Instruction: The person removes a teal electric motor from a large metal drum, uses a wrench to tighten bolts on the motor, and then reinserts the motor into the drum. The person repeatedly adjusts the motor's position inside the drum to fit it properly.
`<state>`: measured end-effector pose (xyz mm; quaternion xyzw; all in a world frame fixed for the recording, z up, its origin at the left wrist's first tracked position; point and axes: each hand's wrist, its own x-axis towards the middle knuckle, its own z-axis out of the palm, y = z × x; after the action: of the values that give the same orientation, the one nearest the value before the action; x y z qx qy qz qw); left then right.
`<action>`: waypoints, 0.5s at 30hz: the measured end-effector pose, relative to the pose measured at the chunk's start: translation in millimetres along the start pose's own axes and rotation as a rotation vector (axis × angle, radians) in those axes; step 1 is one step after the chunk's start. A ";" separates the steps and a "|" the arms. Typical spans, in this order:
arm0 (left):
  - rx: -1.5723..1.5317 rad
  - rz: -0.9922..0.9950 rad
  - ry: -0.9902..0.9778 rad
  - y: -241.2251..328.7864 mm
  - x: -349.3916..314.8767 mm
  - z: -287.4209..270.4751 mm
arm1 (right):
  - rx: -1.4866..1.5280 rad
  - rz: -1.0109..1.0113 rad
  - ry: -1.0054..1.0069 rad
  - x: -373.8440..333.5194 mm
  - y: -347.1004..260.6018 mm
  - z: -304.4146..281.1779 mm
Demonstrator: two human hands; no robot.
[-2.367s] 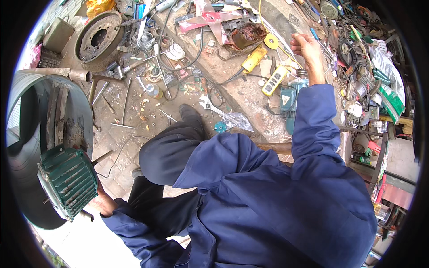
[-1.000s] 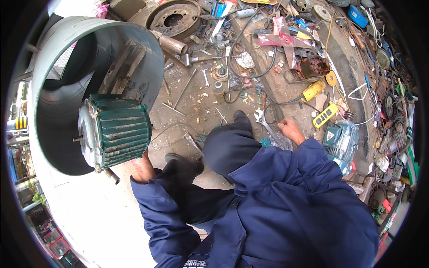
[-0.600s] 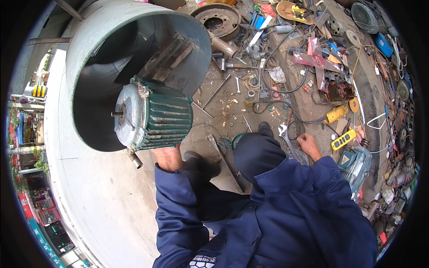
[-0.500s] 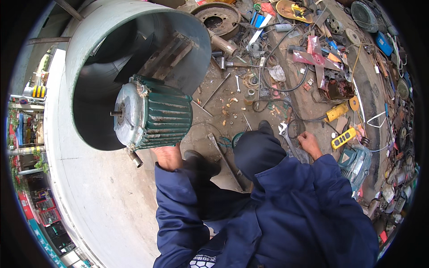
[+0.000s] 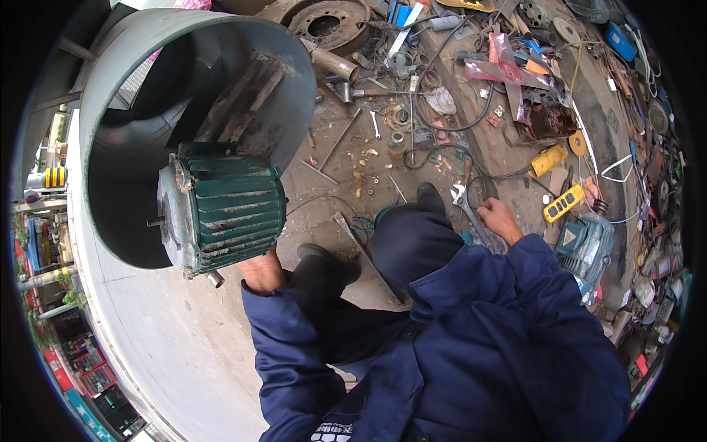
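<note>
A green ribbed electric motor (image 5: 236, 210), its end cover grey and a short shaft sticking out to the left, is at the mouth of a wide grey metal cylinder (image 5: 294, 59). My left hand (image 5: 263, 274) is against the motor's near underside; its fingers are hidden behind the housing. A short pipe end (image 5: 214, 279) shows below the motor. Over on the right, my right hand (image 5: 501, 219) is closed, fingers curled, beside an adjustable wrench (image 5: 465, 205). Whether anything is in those fingers I cannot make out.
Beyond my right hand lie a yellow push-button control box (image 5: 564, 204) and a blue-green motor (image 5: 585, 247). A rusty wheel rim (image 5: 324, 26), a T-shaped bar (image 5: 340, 147), a small spanner (image 5: 375, 124) and a red fan blade (image 5: 508, 70) lie on the littered ground.
The whole view has shifted, so the cylinder and motor appear farther left. My left hand stays against the motor, and my right hand remains by the wrench.
</note>
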<state>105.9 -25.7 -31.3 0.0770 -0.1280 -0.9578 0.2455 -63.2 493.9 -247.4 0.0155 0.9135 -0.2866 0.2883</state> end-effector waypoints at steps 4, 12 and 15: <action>-0.007 -0.003 -0.008 -0.3 5.1 -1.7 | 0.003 -0.005 -0.009 2.5 8.0 6.9; 0.000 -0.011 -0.020 1.1 13.7 -2.0 | 0.045 0.026 0.001 3.0 6.0 8.3; 0.003 -0.027 -0.014 1.2 14.6 -2.1 | 0.009 0.026 -0.009 3.8 7.5 12.1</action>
<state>94.2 -34.3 -34.1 0.0724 -0.1300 -0.9614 0.2313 -58.6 493.2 -261.4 0.0272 0.9106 -0.2872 0.2960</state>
